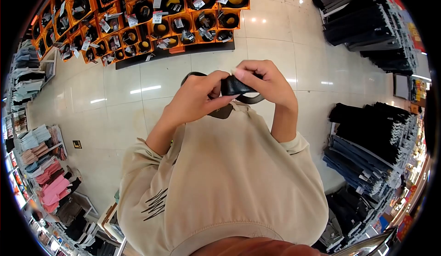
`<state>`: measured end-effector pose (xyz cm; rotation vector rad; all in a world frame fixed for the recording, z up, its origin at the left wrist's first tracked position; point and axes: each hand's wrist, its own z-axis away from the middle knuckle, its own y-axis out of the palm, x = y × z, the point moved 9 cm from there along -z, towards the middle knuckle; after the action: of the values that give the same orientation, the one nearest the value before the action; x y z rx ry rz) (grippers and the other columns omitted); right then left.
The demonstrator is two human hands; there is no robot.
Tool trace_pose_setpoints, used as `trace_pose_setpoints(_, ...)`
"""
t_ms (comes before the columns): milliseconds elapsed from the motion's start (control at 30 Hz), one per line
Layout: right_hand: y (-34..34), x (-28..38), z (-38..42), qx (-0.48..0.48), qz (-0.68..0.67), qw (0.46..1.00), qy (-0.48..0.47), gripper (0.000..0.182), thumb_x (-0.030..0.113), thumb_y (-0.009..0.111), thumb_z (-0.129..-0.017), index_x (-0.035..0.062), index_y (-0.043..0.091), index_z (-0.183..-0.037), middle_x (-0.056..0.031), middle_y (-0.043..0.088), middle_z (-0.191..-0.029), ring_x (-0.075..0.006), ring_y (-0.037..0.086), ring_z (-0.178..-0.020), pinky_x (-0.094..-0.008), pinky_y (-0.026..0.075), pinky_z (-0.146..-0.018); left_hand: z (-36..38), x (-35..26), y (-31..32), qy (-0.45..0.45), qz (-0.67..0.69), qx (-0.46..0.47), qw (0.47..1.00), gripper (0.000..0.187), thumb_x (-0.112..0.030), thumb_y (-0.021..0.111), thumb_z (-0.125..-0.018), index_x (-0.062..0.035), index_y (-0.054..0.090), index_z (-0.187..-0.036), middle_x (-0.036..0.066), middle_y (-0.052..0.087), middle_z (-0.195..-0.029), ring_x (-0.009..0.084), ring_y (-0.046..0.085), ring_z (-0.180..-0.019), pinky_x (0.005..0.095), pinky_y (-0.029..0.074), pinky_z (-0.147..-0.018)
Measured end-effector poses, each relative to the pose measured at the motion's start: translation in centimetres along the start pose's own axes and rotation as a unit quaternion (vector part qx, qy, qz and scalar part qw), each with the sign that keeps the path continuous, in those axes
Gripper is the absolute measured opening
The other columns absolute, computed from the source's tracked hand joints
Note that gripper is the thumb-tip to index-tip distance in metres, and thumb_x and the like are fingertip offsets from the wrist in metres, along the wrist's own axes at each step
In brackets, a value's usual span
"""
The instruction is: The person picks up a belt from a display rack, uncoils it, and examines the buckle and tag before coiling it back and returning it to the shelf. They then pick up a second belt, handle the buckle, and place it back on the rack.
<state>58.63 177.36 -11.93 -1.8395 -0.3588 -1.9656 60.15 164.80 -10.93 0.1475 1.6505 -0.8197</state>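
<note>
So both hands are up in front of the chest, working the same thing: a black leather belt [234,86] partly coiled up, sitting just above centre of the view. The left hand [200,97] grips it from the 9 o'clock side, fingers curled over the top and thumb underneath, while the right hand [266,84] pinches it from 3 o'clock, fingertips pressed on the roll. A loop of the belt pokes out above the left hand, and another bit hangs below between the wrists, touching the beige long-sleeve sweatshirt [225,173] that fills the bottom half. Up at 11 to 12 o'clock there's an orange cubby display rack [138,22] full of coiled belts with tags. Stacks of dark folded trousers [367,150] sit at 3 o'clock, on the glossy cream tiled floor [115,104].
</note>
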Motion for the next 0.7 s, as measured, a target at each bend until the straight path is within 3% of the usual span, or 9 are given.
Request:
trace_pose_setpoints(67, -0.5, 2.5, 0.3, -0.098, 0.076, 0.984, -0.127, 0.021, 0.020, 0.067, -0.088, -0.0001, 0.065, -0.088, -0.0062, 0.055, -0.082, -0.0120, 0.047, -0.070, -0.0254, 0.041, -0.063, 0.1, 0.7, -0.5, 0.021, 0.027, -0.062, 0.997, 0.034, -0.008, 0.073, -0.079, -0.0027, 0.058, -0.109, 0.004, 0.050, -0.056, 0.0122, 0.048, -0.047, 0.0247, 0.037, -0.046)
trace_pose_setpoints(100, -0.4, 3.1, 0.7, -0.127, 0.122, 0.968, -0.178, 0.027, 0.024, 0.065, -0.088, -0.0005, 0.063, -0.099, -0.0122, 0.056, -0.098, -0.0192, 0.053, -0.080, -0.0277, 0.044, -0.071, 0.1, 1.1, -0.5, -0.001, 0.076, -0.083, 0.994, 0.031, -0.004, 0.071, -0.081, -0.0002, 0.058, -0.108, 0.000, 0.050, -0.057, 0.0058, 0.044, -0.048, 0.0211, 0.035, -0.047)
trace_pose_setpoints(200, 0.7, 3.1, 1.0, -0.205, 0.089, 0.943, -0.248, 0.038, 0.032, 0.058, -0.093, -0.0002, 0.057, -0.113, -0.0143, 0.056, -0.102, -0.0229, 0.056, -0.084, -0.0297, 0.046, -0.077, 0.1, 2.4, -0.3, -0.041, 0.222, -0.132, 0.965, 0.026, -0.004, 0.068, -0.084, 0.0015, 0.058, -0.107, -0.003, 0.052, -0.058, 0.0009, 0.044, -0.051, 0.0182, 0.034, -0.047)
trace_pose_setpoints(233, 1.5, 2.3, 1.1, -0.218, 0.033, 0.954, -0.203, 0.046, 0.037, 0.052, -0.095, -0.0005, 0.051, -0.121, -0.0153, 0.056, -0.105, -0.0256, 0.058, -0.090, -0.0319, 0.046, -0.080, 0.0, 2.5, -0.1, -0.045, 0.260, -0.142, 0.954, 0.025, -0.003, 0.066, -0.086, 0.0018, 0.057, -0.109, -0.003, 0.054, -0.060, -0.0002, 0.047, -0.055, 0.0169, 0.035, -0.048)
trace_pose_setpoints(333, 1.9, 1.4, 1.7, -0.301, 0.032, 0.928, -0.218, 0.049, 0.041, 0.051, -0.096, -0.0008, 0.051, -0.121, -0.0154, 0.058, -0.106, -0.0258, 0.058, -0.092, -0.0325, 0.047, -0.081, -0.2, 2.5, 0.8, -0.047, 0.343, -0.170, 0.923, 0.024, -0.003, 0.063, -0.089, 0.0019, 0.055, -0.111, -0.002, 0.059, -0.066, -0.0011, 0.051, -0.062, 0.0154, 0.036, -0.051)
trace_pose_setpoints(367, 1.5, 1.0, 2.0, -0.335, 0.025, 0.914, -0.226, 0.048, 0.041, 0.053, -0.095, -0.0011, 0.053, -0.116, -0.0156, 0.061, -0.100, -0.0277, 0.061, -0.085, -0.0329, 0.049, -0.076, -0.3, 2.5, 1.0, -0.042, 0.349, -0.167, 0.921, 0.024, -0.003, 0.062, -0.090, 0.0016, 0.055, -0.112, -0.001, 0.060, -0.068, -0.0010, 0.053, -0.064, 0.0153, 0.036, -0.052)
trace_pose_setpoints(500, 0.5, 3.1, 1.2, -0.277, 0.151, 0.907, -0.279, 0.035, 0.034, 0.061, -0.090, 0.0012, 0.059, -0.104, -0.0150, 0.063, -0.089, -0.0337, 0.062, -0.069, -0.0340, 0.051, -0.062, -0.5, 2.7, 1.3, -0.114, 0.346, -0.085, 0.927, 0.020, -0.004, 0.063, -0.089, -0.0011, 0.055, -0.107, -0.003, 0.059, -0.065, -0.0009, 0.051, -0.060, 0.0166, 0.034, -0.049)
trace_pose_setpoints(600, 0.9, 3.9, 0.5, -0.135, 0.283, 0.924, -0.219, 0.036, 0.035, 0.065, -0.086, 0.0041, 0.060, -0.103, -0.0110, 0.062, -0.086, -0.0325, 0.061, -0.068, -0.0353, 0.050, -0.059, -0.4, 2.8, 0.3, -0.107, 0.242, 0.000, 0.964, 0.020, -0.004, 0.067, -0.086, -0.0020, 0.058, -0.103, -0.004, 0.056, -0.061, -0.0005, 0.048, -0.054, 0.0169, 0.032, -0.047)
trace_pose_setpoints(700, 1.7, 4.7, 0.8, -0.123, 0.314, 0.914, -0.225, 0.042, 0.040, 0.068, -0.079, 0.0067, 0.060, -0.103, -0.0080, 0.060, -0.082, -0.0317, 0.060, -0.067, -0.0372, 0.048, -0.056, -0.5, 1.5, -0.5, -0.080, 0.149, -0.006, 0.986, 0.019, -0.003, 0.071, -0.081, -0.0019, 0.061, -0.096, -0.005, 0.051, -0.058, -0.0014, 0.044, -0.051, 0.0174, 0.030, -0.045)
